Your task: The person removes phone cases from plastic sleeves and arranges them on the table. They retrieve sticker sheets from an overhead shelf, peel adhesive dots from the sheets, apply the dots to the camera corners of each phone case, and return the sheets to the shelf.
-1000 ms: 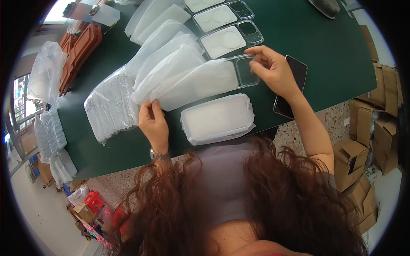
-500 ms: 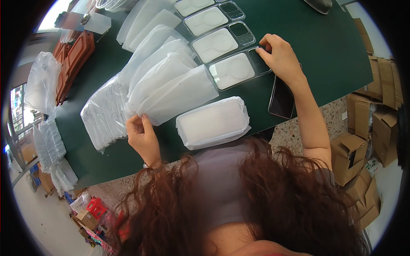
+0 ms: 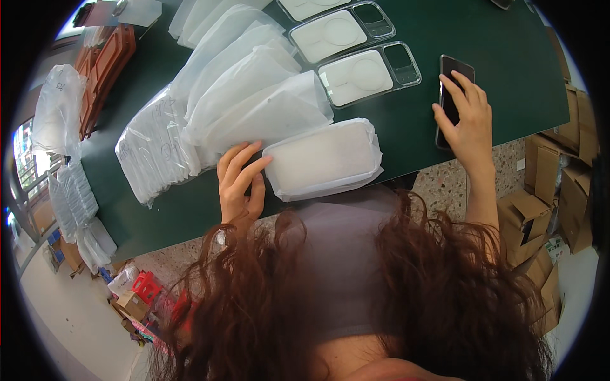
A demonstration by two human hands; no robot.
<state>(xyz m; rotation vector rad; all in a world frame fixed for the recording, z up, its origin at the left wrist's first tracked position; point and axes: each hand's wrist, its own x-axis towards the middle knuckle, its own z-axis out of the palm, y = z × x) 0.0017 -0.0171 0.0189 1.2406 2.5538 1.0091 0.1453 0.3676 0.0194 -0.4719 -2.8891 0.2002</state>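
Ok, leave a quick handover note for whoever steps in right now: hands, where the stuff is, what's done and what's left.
Left hand: open, fingers resting at the left end of the bagged white stack near the table edge.
Right hand: open, fingers on the dark phone.
Done: clear cases with white inserts lie in a row on the table.
Left: a fan of empty plastic bags lies beside the row; none of the laid-out cases is bagged.

The table (image 3: pixel 508 82) has a matt green top. The bags (image 3: pixel 254 108) are thin, crinkly, cloudy plastic. The cases (image 3: pixel 368 73) near the far edge are clear, shiny plastic. The phone (image 3: pixel 452 86) is black, smooth and glossy. The boxes (image 3: pixel 534 216) are brown cardboard.
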